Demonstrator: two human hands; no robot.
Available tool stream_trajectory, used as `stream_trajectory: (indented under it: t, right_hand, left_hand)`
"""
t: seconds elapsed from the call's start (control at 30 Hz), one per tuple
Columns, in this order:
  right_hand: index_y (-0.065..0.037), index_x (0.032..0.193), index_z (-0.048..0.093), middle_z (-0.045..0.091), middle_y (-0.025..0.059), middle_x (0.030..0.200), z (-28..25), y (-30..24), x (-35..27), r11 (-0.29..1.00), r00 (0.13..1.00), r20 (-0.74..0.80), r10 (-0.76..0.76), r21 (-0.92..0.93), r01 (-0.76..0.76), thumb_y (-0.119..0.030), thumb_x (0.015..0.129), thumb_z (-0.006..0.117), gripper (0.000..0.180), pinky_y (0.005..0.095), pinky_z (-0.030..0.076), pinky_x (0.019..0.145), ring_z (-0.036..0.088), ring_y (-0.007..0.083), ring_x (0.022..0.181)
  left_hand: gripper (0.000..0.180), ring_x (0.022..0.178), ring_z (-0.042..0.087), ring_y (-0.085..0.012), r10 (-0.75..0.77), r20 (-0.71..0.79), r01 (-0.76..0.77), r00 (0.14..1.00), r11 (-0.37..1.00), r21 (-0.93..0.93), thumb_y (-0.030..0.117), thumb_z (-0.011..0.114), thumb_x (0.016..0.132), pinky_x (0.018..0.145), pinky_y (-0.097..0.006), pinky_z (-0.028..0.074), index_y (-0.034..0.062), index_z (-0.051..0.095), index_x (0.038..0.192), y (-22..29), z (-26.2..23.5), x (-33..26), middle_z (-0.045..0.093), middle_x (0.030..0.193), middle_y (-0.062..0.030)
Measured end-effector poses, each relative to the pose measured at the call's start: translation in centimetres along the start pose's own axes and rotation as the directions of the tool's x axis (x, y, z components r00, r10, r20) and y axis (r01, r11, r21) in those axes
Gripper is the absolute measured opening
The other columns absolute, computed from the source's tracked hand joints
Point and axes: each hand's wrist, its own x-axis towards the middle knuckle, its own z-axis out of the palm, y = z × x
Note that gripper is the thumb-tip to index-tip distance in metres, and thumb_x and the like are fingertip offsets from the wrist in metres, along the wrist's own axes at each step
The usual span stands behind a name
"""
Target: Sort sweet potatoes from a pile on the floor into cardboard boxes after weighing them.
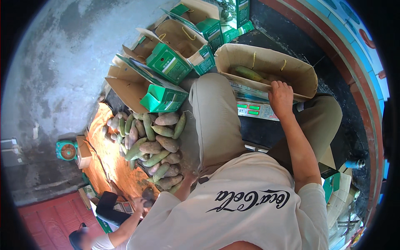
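My right hand (281, 96) has its fingers bent over the near rim of an open cardboard box (308, 81). One long green vegetable (248, 73) lies inside that box. The box rests at a weighing scale (254, 110) with lit green displays. Down by my left hip, my left hand (189, 180) is beside the heap's near edge; its fingers are mostly hidden. The heap mixes long green vegetables (149, 126) with brownish tubers (168, 144) that look like sweet potatoes.
Several open green-and-brown cartons (170, 63) stand beyond the heap. An orange sheet (98, 143) lies left of it. At the lower left, a co-worker's hand (139, 203) holds a dark tuber (148, 196). A teal fan (66, 150) stands near the wall; a blue can (355, 164) is at right.
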Motion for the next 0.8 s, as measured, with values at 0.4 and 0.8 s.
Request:
stream_trajectory:
  t: [0.4,0.8]
  right_hand:
    - [-0.009,0.087,0.050,0.055,0.0081,0.084,0.0,-0.3,0.1,0.997,0.999,0.023,-0.030,-0.076,0.032,-0.015,0.069,0.069,0.027,0.0397,0.041,0.072,0.055,0.0269,0.083]
    - [-0.009,0.087,0.049,0.055,0.0095,0.085,0.2,-0.4,0.3,0.995,0.998,0.049,-0.025,-0.100,0.030,-0.014,0.069,0.068,0.027,0.0403,0.041,0.071,0.055,0.0286,0.083]
  left_hand:
    - [0.043,0.109,0.056,-0.0349,-0.075,0.129,0.089,0.989,0.990,-0.109,0.030,0.056,0.081,0.093,-0.043,0.044,0.0061,0.058,0.117,2.4,8.3,1.8,0.059,0.116,-0.0199]
    - [0.041,0.109,0.056,-0.0368,-0.099,0.243,0.130,0.965,0.985,-0.113,0.027,0.056,0.081,0.092,-0.044,0.045,0.0068,0.058,0.117,2.9,9.6,1.8,0.058,0.117,-0.0203]
